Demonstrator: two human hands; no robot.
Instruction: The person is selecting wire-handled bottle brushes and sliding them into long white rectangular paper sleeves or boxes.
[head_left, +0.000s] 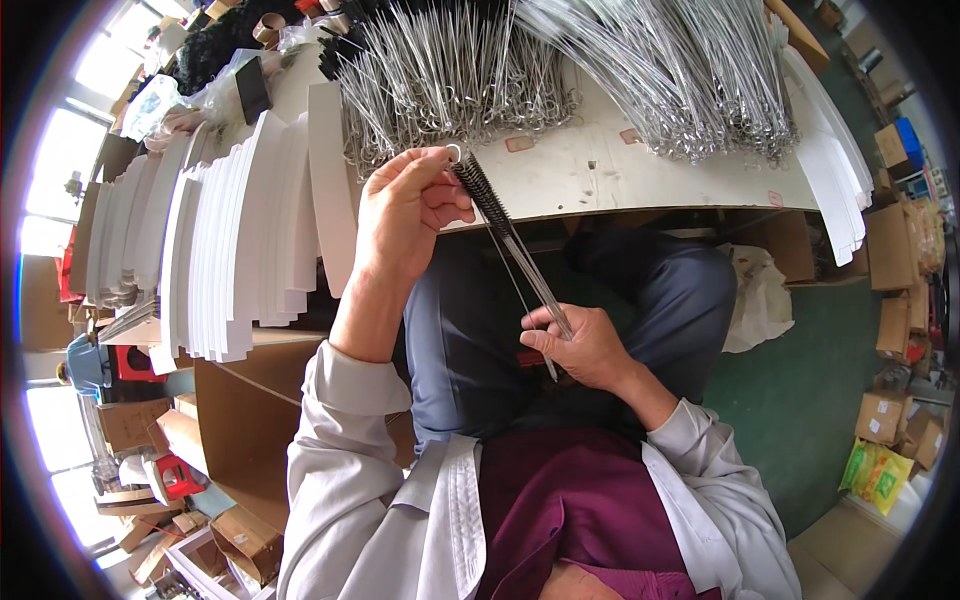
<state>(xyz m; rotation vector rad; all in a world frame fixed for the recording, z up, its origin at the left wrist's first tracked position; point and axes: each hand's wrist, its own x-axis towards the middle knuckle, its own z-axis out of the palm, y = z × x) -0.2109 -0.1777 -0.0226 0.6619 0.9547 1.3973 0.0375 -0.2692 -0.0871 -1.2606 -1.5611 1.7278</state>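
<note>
A seated person in a pale grey long-sleeved jacket over a maroon top works at a bench, seen from above their head. At the far left, bright windows light a clutter of brown cardboard boxes (pixel 135 425) on the floor. Next to these, fanned stacks of flat white card sheets (pixel 215 250) stand on edge and lean across the bench's left part. Moving right, the person's left hand (pixel 405 215) is raised in front of the bench edge, its thumb and fingertips pinched shut around the small metal ring at the top of a thin black bristle brush on a twisted wire stem (pixel 490 205). The brush slants down and to the right from that ring, over the person's dark blue trousers (pixel 460 330). Lower and further right, the right hand (pixel 580 345) closes around the brush's bare wire stem, just above the lap. Behind both hands lies the worn white tabletop (pixel 590 170), bearing two big heaps of silver wire stems with looped ends (pixel 450 80), one above the left hand and one further right. Beyond the table's right end, a green floor (pixel 800 390) holds more cardboard boxes and a yellow-green bag (pixel 875 475).
</note>
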